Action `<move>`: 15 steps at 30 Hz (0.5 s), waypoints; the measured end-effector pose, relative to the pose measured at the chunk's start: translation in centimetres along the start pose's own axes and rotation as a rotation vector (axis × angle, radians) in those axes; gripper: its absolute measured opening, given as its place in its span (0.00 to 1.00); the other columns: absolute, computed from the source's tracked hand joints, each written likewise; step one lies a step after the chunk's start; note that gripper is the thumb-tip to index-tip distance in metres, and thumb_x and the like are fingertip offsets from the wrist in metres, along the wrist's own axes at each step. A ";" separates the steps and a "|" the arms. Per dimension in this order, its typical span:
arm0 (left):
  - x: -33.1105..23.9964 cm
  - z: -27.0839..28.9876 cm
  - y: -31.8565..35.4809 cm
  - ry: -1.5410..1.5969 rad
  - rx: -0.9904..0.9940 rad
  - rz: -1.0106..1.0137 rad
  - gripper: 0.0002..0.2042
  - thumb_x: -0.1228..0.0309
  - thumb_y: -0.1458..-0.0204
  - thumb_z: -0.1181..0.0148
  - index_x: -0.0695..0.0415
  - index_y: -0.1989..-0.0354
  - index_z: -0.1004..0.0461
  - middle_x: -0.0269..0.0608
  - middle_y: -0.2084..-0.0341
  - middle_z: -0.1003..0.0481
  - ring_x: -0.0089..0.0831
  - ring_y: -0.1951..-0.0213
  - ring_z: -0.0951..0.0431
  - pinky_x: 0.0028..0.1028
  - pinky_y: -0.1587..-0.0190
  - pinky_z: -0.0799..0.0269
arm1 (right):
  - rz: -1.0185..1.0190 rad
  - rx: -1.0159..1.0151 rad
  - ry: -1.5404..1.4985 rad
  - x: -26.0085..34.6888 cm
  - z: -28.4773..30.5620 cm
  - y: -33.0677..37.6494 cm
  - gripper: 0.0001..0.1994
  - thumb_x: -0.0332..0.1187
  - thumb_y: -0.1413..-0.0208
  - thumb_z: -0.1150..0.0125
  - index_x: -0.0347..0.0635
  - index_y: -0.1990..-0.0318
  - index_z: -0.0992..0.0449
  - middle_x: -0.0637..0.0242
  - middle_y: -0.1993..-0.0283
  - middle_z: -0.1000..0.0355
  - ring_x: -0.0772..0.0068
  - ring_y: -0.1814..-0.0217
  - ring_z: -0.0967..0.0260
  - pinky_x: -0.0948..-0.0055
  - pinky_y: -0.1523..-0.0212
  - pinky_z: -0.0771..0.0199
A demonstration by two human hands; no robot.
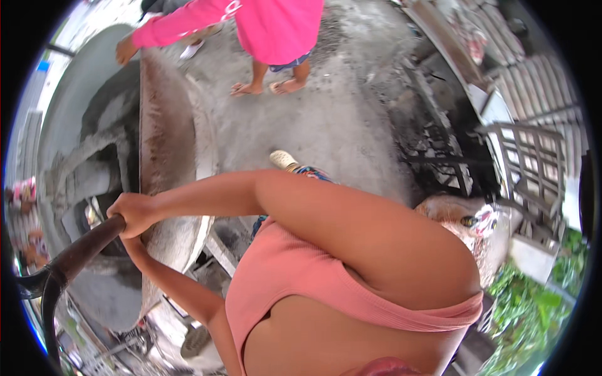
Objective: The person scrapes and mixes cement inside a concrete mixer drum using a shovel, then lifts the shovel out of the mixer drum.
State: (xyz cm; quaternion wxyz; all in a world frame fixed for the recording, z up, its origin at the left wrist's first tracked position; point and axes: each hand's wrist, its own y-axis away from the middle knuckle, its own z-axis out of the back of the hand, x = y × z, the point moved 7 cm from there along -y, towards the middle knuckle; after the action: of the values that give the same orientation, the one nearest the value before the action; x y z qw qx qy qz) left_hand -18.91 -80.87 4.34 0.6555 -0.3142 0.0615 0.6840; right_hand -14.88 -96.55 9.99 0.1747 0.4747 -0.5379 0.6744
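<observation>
My right hand (135,213) is closed around the end of a dark, thick bar (88,246) at the left. Beyond my grip, the bar splits into two curved metal arms toward the lower left edge. My left hand (129,243) comes up from below and meets the bar just under my right hand; its fingers are hidden. Right behind both hands stands a large round drum (166,131), caked grey and rusty brown like a concrete mixer's. Inside its wide mouth is a grey-crusted frame (75,166).
A person in a pink top (279,31) stands at the far side, one hand (127,50) at the drum's rim. Dusty concrete floor (326,125) lies ahead. Dark scrap (445,163), a slatted rack (533,163), a sack (467,229) and green plants (533,313) line the right.
</observation>
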 end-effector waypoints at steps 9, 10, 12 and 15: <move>1.5 -1.2 -1.0 0.096 0.054 -0.073 0.19 0.62 0.44 0.55 0.67 0.55 0.32 0.42 0.61 0.28 0.29 0.56 0.30 0.30 0.52 0.35 | -0.015 -0.086 0.005 -0.4 -0.5 0.3 0.07 0.29 0.70 0.38 0.40 0.78 0.28 0.60 0.79 0.29 0.65 0.74 0.28 0.70 0.72 0.32; 1.5 -1.4 -1.2 0.106 0.058 -0.081 0.19 0.62 0.44 0.55 0.67 0.55 0.32 0.42 0.61 0.28 0.29 0.56 0.30 0.30 0.52 0.35 | -0.002 -0.100 -0.018 -0.5 -0.3 0.3 0.07 0.28 0.70 0.38 0.40 0.78 0.29 0.60 0.79 0.29 0.65 0.74 0.28 0.69 0.72 0.33; 1.7 -1.4 -1.3 0.114 0.056 -0.086 0.19 0.62 0.45 0.55 0.67 0.55 0.32 0.42 0.61 0.28 0.29 0.56 0.30 0.30 0.52 0.35 | 0.000 -0.115 -0.006 -0.4 -0.3 0.4 0.08 0.28 0.70 0.38 0.40 0.78 0.29 0.60 0.79 0.29 0.65 0.74 0.28 0.69 0.72 0.33; 1.8 -1.7 -1.7 0.121 0.060 -0.091 0.19 0.62 0.45 0.55 0.67 0.55 0.32 0.42 0.61 0.28 0.29 0.56 0.30 0.30 0.52 0.36 | 0.018 -0.129 -0.002 -0.2 0.0 0.4 0.08 0.28 0.69 0.38 0.40 0.78 0.29 0.60 0.79 0.29 0.66 0.74 0.28 0.69 0.72 0.33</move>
State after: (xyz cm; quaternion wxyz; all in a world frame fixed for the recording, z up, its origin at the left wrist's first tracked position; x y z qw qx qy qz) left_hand -16.67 -79.98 2.62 0.6900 -0.3378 0.1070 0.6312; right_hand -15.10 -96.61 9.61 0.1985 0.4580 -0.5848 0.6394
